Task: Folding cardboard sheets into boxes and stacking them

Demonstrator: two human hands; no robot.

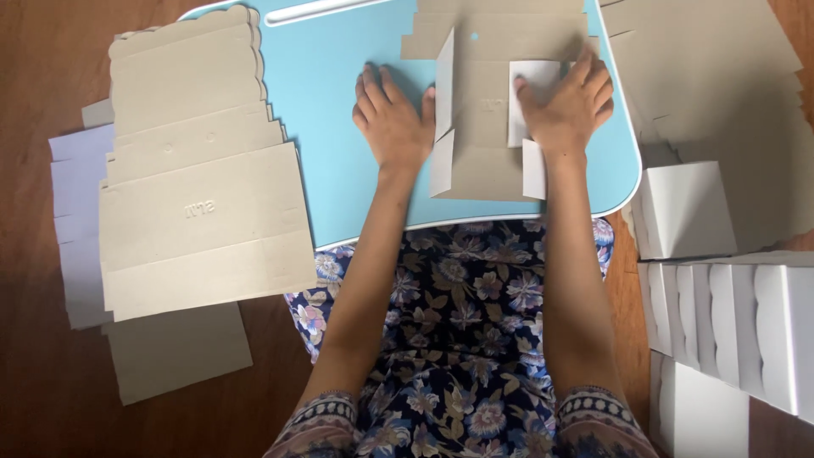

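a flat grey cardboard box blank is seen lying on a light blue lap tray, towards the tray's far right part, with its long side flaps partly folded up. the left flap is raised nearly upright, its white inner face shown edge-on, and the right flap is folded inward over the blank, its white face turned up. the left hand is laid flat and open on the tray just beside the blank, fingers spread, the thumb resting against the raised left flap. the right hand is pressed open, palm down, on the folded right flap, with the fingers spread toward the blank's far edge; nothing is gripped by either hand.

the tray is rested over the person's lap, and a dark floral dress is seen below its near edge, between the two bare forearms. a shallow groove is visible along the tray's far rim.

to the left, on the brown wooden floor, a stack of unfolded grey blanks is laid, overlapping the tray's left edge, with white sheets showing from beneath it. to the right, more flat blanks are piled, and nearer the person a group of finished white boxes is set side by side, well apart from the hands.
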